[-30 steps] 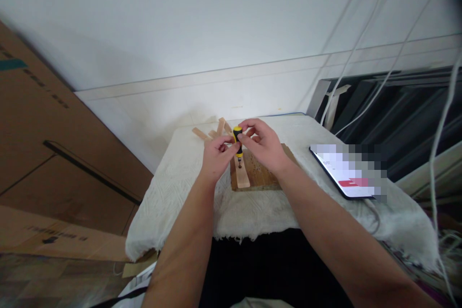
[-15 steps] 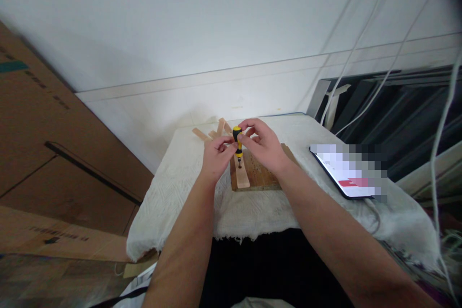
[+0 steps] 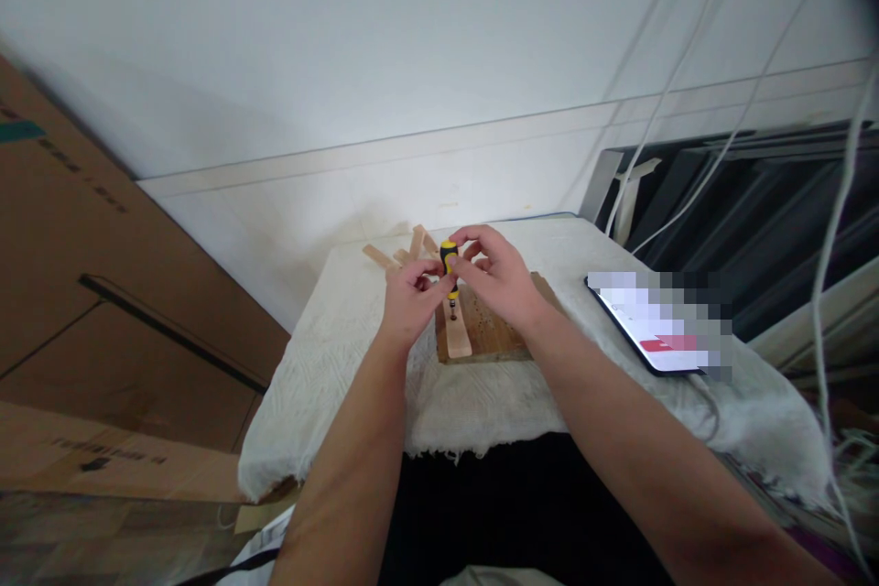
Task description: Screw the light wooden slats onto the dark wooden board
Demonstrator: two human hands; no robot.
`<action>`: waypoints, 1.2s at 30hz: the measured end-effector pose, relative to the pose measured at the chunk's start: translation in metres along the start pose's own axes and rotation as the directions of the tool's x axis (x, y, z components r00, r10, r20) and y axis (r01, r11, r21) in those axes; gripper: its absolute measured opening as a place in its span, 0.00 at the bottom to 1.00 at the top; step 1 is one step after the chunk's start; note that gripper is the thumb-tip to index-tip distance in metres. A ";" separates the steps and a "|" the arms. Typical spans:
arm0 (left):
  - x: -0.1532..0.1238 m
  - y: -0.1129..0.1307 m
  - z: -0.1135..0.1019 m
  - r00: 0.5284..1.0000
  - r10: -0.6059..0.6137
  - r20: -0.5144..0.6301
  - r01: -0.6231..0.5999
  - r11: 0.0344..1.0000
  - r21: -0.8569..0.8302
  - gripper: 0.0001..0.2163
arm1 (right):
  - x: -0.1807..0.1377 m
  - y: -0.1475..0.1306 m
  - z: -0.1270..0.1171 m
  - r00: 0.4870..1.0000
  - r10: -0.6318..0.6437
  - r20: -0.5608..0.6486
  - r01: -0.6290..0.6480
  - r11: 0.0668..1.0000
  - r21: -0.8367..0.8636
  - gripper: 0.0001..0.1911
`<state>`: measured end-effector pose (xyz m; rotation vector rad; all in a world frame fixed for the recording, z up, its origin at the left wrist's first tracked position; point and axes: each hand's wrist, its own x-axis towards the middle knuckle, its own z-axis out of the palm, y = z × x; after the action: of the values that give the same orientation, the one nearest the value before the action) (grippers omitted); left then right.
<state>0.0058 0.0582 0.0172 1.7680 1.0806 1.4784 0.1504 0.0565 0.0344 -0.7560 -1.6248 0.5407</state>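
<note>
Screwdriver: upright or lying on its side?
Upright: the screwdriver has its handle on top and its shaft pointing down at the wooden strip.

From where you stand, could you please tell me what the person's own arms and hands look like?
The left hand and right hand are bare, with no gloves, rings or watch visible. The left forearm and right forearm show no sleeves and no clear markings. Anything worn higher is out of view.

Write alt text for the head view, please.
The left hand and right hand hold a screwdriver upright, pointing down at a wood strip on a board. The board is on a white cloth; a phone lies to the right.
</note>
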 end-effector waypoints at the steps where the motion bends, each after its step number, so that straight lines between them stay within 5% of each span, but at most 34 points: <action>1: 0.000 0.000 0.000 1.000 0.001 0.012 -0.001 1.000 -0.004 0.08 | 0.000 0.000 0.000 1.000 0.003 0.003 -0.003 1.000 0.002 0.11; 21: -0.001 -0.001 0.001 1.000 0.004 0.009 -0.004 1.000 -0.019 0.08 | 0.001 -0.002 -0.002 0.997 -0.076 -0.003 0.076 0.994 -0.079 0.10; 36: -0.002 0.001 0.002 1.000 -0.025 -0.009 0.025 0.996 -0.084 0.06 | 0.001 -0.002 0.000 0.998 0.048 0.029 -0.048 0.999 0.021 0.11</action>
<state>0.0075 0.0559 0.0167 1.6857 1.0272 1.4967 0.1494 0.0558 0.0367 -0.7756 -1.6280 0.6056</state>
